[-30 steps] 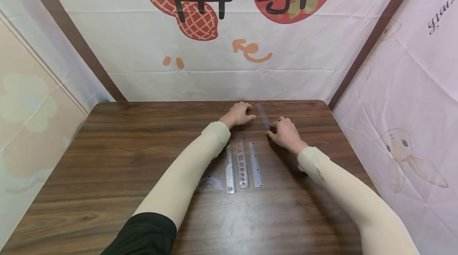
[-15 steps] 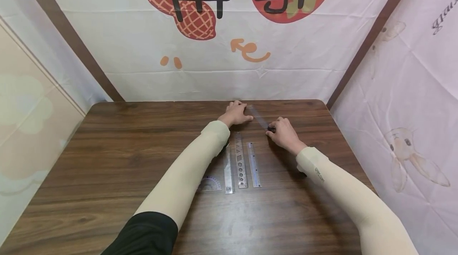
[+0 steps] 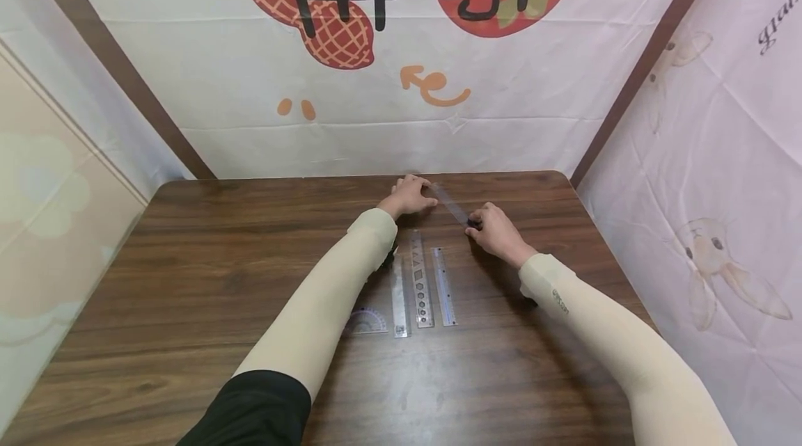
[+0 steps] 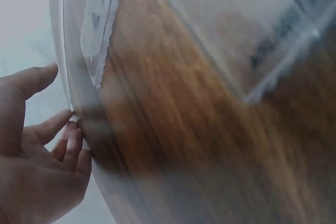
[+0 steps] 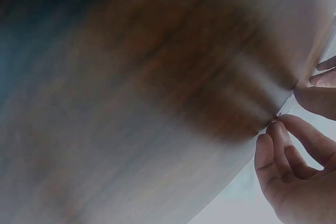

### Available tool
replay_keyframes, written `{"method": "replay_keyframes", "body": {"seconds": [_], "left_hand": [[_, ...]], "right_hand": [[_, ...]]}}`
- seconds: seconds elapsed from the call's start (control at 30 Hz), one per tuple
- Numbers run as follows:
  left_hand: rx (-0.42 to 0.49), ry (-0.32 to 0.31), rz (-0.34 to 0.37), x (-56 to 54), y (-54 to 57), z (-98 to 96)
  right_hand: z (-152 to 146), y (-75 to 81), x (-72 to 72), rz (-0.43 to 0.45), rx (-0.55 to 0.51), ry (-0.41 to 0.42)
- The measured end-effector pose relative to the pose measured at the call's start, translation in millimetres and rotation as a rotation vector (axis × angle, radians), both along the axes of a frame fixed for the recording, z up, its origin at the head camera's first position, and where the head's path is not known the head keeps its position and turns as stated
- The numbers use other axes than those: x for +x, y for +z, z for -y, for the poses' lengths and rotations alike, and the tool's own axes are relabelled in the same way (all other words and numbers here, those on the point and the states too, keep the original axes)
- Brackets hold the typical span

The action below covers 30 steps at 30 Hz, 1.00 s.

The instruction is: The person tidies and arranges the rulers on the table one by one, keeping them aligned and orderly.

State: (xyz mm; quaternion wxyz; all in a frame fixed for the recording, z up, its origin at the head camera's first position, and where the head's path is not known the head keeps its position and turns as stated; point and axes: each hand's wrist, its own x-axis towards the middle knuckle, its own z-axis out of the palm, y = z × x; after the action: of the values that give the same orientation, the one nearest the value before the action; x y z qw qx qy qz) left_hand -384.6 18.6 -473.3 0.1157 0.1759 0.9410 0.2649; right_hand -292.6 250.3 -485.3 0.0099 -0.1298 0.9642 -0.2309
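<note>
A clear ruler (image 3: 450, 202) lies slantwise near the far edge of the table, between the two hands. My right hand (image 3: 498, 230) pinches its near end, where a dark patch shows by the fingertips. At the far end my left hand (image 3: 410, 195) touches the ruler with its fingertips, thumb held apart from them in the left wrist view. Closer to me, a stencil ruler (image 3: 420, 286) with cut-out shapes lies between a narrow ruler with bluish markings (image 3: 445, 286) and another transparent ruler (image 3: 400, 307). A protractor (image 3: 368, 321) sits left of these, partly hidden by the left forearm.
The brown wooden table (image 3: 207, 279) ends at a white printed cloth wall (image 3: 351, 147) just beyond the hands. A pinkish cloth with rabbit drawings (image 3: 708, 154) hangs along the right side, and a pale patterned one (image 3: 50, 209) along the left.
The ruler's far end has swung left to the left hand's fingertips. The right hand has stayed at the near end. The four pieces nearer me lie as before.
</note>
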Motion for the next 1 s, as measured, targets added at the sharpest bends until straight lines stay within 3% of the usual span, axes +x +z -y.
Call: {"method": "replay_keyframes", "body": {"seconds": [0.2,0.57,1.0], "left_hand": [[-0.022,0.004,0.003,-1.1,1.0,-3.0],[0.089,0.019,0.031,2.2,3.6,1.2],[0.26,0.123,0.017,9.4,4.3,-4.5]], "right_hand": [[1.1,4.0,1.3,0.006,0.003,-0.009],[3.9,3.8,1.7,0.015,-0.009,-0.009],[4.2,4.1,2.7,0.005,-0.037,-0.026]]}}
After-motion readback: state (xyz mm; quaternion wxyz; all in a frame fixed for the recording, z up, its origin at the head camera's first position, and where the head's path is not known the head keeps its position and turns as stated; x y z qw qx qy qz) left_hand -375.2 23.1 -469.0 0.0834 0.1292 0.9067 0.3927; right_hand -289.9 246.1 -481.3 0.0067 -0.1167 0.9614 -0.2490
